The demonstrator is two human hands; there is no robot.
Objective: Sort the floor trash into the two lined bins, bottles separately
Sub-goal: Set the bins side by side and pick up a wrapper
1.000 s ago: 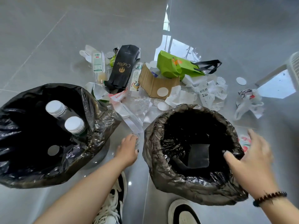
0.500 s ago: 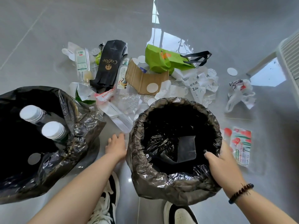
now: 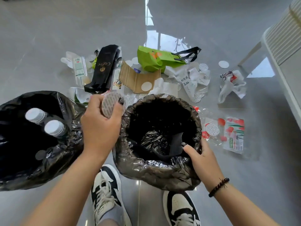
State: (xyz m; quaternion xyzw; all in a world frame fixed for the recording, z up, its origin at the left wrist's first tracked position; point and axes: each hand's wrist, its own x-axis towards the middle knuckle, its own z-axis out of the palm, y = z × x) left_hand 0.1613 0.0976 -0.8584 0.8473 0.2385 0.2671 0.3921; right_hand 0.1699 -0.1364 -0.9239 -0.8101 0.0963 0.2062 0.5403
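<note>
Round white patterned disc (image 3: 109, 104) pinched in left hand (image 3: 101, 126) fingers; right hand (image 3: 202, 155) fingers grip bin rim (image 3: 162, 170).

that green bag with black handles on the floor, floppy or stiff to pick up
Probably floppy: the green bag lies crumpled and creased, so it should sag from its black handles. It looks flat and nearly empty, so likely light. Its surface shines, so it may be a little slippery.

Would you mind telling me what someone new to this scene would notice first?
Two black-lined bins dominate the foreground: the left bin holds white-capped bottles, the right bin is gripped at its near rim by the right hand. Between them the left hand pinches a round patterned disc. Beyond lies scattered litter, notably a bright green bag.
</note>
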